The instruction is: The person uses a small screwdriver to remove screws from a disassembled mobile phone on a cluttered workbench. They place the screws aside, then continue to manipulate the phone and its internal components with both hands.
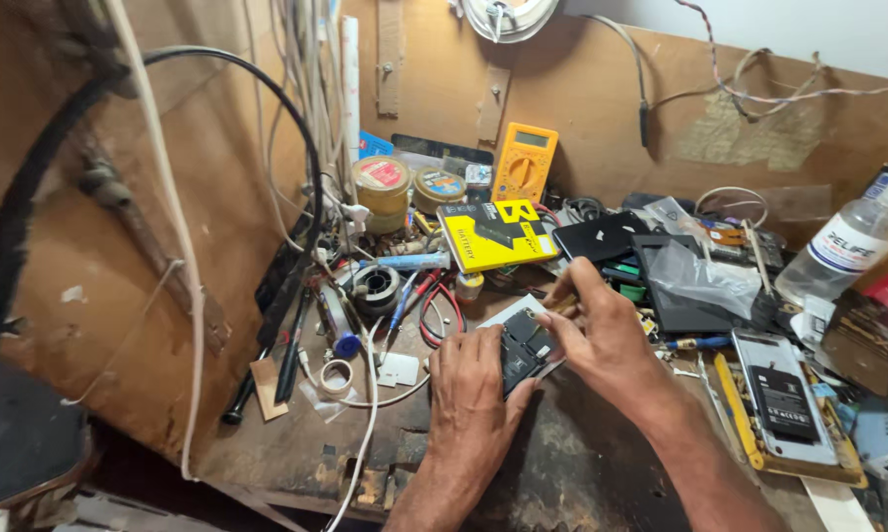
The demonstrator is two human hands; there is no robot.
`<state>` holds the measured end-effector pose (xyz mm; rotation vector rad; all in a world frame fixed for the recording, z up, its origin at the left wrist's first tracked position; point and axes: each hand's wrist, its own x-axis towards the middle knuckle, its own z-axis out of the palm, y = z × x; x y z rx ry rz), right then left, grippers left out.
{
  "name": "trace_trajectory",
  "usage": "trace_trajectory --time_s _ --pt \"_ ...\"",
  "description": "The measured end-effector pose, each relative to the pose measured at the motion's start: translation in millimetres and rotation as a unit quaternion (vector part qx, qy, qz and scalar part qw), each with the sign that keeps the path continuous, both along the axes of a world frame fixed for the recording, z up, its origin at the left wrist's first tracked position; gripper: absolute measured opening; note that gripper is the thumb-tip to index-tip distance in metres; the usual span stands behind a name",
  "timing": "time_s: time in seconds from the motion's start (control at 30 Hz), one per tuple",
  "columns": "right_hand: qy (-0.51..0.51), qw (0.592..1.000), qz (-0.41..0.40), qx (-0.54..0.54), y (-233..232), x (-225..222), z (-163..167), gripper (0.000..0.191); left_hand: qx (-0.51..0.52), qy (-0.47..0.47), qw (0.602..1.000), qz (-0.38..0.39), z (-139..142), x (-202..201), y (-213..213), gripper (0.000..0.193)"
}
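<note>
Head view: left hand grips an opened phone at centre of the cluttered tabletop. Right hand fingers pinch its far edge. A yellow multimeter stands far behind.

The worn, dark wooden surface is crowded. Far back lie a yellow multimeter, two round tins and a yellow-and-black box. At left lie a solder spool, a tape roll and white cable. At right lie an opened phone in a yellow frame and a clear plastic bottle.
</note>
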<state>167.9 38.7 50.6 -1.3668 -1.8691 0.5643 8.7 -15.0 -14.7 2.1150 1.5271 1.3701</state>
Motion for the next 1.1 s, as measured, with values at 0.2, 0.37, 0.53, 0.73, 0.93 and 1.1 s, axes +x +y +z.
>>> trace_trajectory --time_s 0.2,0.37,0.53,0.73,0.93,1.1 --pt "0.01 0.999 -0.005 0.038 5 -8 -4 0.024 -0.007 0.004 1.0 -0.001 -2 0 3 0.067" --pt "-0.016 0.994 -0.088 0.071 0 -5 -7 0.03 -0.005 0.007 1.0 0.006 -3 1 7 0.067" --pt "0.191 0.967 -0.156 0.068 -19 23 -16 0.026 0.012 0.005 1.0 0.005 -4 -2 13 0.071" --pt "0.18 0.953 -0.172 0.17 -53 118 -15 0.033 -0.007 0.008 1.0 0.0 -6 -3 22 0.072" --pt "0.024 0.951 -0.307 0.029 -57 137 -41 0.026 0.013 0.015 1.0 0.003 -7 -3 18 0.07" --pt "-0.099 0.944 -0.312 -0.053 -47 126 -61 0.029 0.027 0.004 1.0 -0.007 -7 -5 16 0.068"
